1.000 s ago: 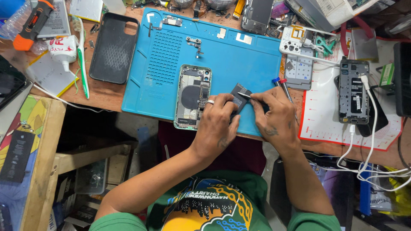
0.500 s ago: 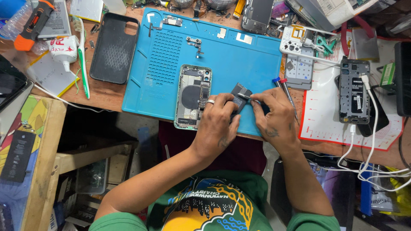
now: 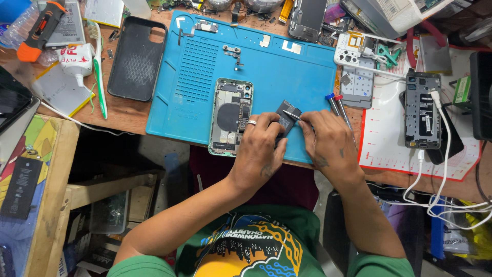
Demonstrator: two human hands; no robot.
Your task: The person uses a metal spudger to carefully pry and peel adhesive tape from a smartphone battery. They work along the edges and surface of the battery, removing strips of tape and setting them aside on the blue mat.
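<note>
Dark, flat phone part (image 3: 287,115) sits tilted on the blue work mat (image 3: 287,72), near the mat's front edge, pinched between both hands. The left hand (image 3: 261,146), a ring on one finger, closes its fingertips on the part's lower left side and steadies it. The right hand (image 3: 330,143) is closed around thin metal tweezers (image 3: 293,116), whose tip lies on the top of the part. Just left of the left hand lies an opened phone (image 3: 230,115), back off, with its round coil and boards showing; the left hand's knuckles are just beside its right edge. Two small screwdrivers (image 3: 335,105), one blue-capped and one red-capped, lie just beyond the right hand at the mat's right edge. Further up the mat lie small metal brackets (image 3: 233,54) and shield plates. To the right, on a white and red mat (image 3: 389,149), rests another opened phone (image 3: 423,110) with a white cable plugged in. To the left of the blue mat, on the wooden bench, lie a black phone case (image 3: 136,56), a green-handled toothbrush (image 3: 98,66) and a white glue tube (image 3: 74,59).
</note>
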